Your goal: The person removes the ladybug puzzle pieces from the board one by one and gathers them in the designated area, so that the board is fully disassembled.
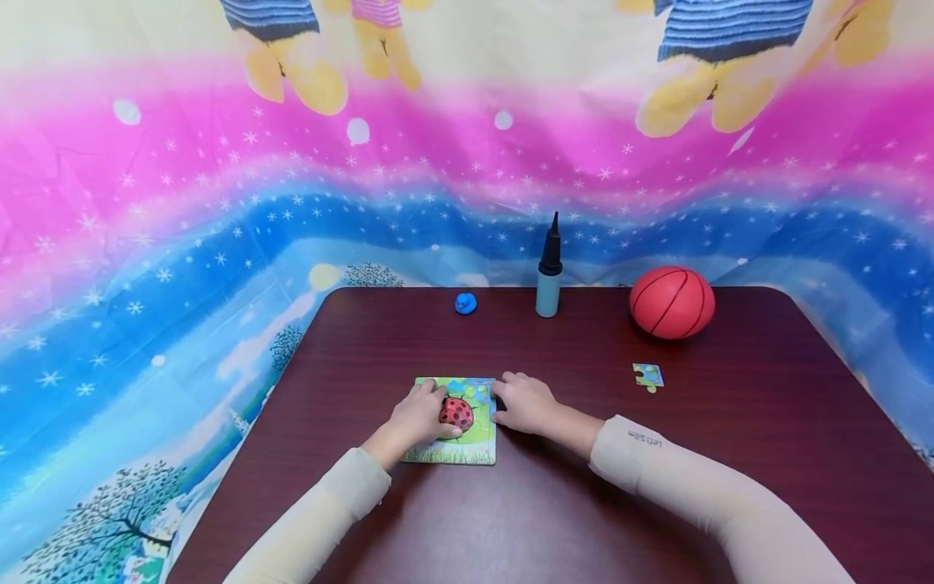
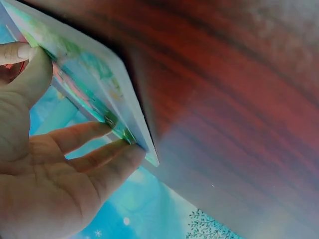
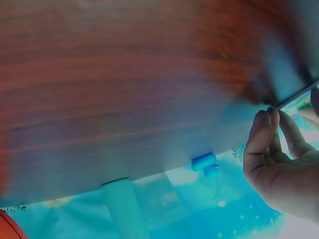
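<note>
A square ladybug jigsaw puzzle (image 1: pixel 477 450) lies on the table, with green grass printed along its near edge. My left hand (image 1: pixel 419 415) rests on the left part of the puzzle, its thumb near the ladybug. In the left wrist view, fairly straight fingers of that hand (image 2: pixel 65 154) touch the puzzle's surface (image 2: pixel 92 62). At the right edge, my right hand (image 1: pixel 527 403) touches the puzzle with slightly bent fingertips and thumb. A loose jigsaw piece (image 1: pixel 655 375) lies apart, to the right of the right hand.
Along the table's far side stand a small blue rubber duck (image 1: pixel 465 304), a light-blue hand pump (image 1: pixel 548 294) with a black nozzle, and a red ball (image 1: pixel 672 302) with black lines. A colourful printed cloth (image 1: pixel 438 186) hangs behind the dark brown table (image 1: pixel 569 519).
</note>
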A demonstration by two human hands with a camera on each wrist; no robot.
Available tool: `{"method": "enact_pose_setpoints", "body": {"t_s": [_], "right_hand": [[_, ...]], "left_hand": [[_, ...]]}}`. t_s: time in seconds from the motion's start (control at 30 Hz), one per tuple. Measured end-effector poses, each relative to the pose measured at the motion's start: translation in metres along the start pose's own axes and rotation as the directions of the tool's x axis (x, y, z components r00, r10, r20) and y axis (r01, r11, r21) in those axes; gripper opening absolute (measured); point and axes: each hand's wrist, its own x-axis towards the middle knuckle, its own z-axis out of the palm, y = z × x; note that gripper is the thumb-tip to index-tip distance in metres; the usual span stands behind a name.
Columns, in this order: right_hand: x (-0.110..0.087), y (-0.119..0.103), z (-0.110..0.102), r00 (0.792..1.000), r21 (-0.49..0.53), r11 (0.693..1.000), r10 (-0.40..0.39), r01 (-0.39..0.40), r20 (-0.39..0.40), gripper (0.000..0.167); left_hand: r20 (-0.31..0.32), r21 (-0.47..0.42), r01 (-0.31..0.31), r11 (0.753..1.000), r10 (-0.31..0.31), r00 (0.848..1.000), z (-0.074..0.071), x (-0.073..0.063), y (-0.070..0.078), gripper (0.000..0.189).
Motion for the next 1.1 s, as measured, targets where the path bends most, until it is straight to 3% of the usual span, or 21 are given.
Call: {"method": "enact_pose_setpoints", "body": {"t_s": [0.23, 0.43, 0.57, 0.77, 0.93, 1.1], "right_hand": [[0.023, -0.015, 0.003, 0.999, 0.003, 1.0, -0.01, 0.01, -0.032, 0.039], [0.043, -0.03, 0.011, 0.997, -0.004, 0.998, 0.068, -0.068, 0.034, 0.049], [0.05, -0.038, 0.01, 0.989, 0.044, 0.991, 0.123, -0.127, 0.084, 0.048], [0.051, -0.042, 0.005, 0.974, 0.081, 0.974, 0.205, -0.213, 0.098, 0.039], [0.048, -0.046, -0.001, 0.964, 0.109, 0.962, 0.237, -0.25, 0.12, 0.016], [0.047, -0.047, -0.007, 0.947, 0.166, 0.94, 0.271, -0.299, 0.171, 0.037]], "left_hand": [[-0.006, 0.037, -0.012, 0.999, 0.012, 1.0, 0.001, 0.0, -0.001, 0.084], [-0.013, 0.001, -0.002, 1.0, 0.002, 1.0, 0.002, 0.001, 0.0, 0.086], [-0.018, -0.013, 0.017, 1.0, -0.017, 1.0, 0.002, -0.001, -0.001, 0.086], [-0.019, -0.024, 0.02, 1.0, -0.02, 1.0, 0.001, -0.001, -0.002, 0.087], [-0.018, -0.033, 0.04, 0.999, -0.041, 0.999, 0.002, 0.0, -0.003, 0.092], [-0.028, -0.003, 0.043, 0.999, -0.043, 0.999, 0.003, 0.002, -0.005, 0.093]]}}
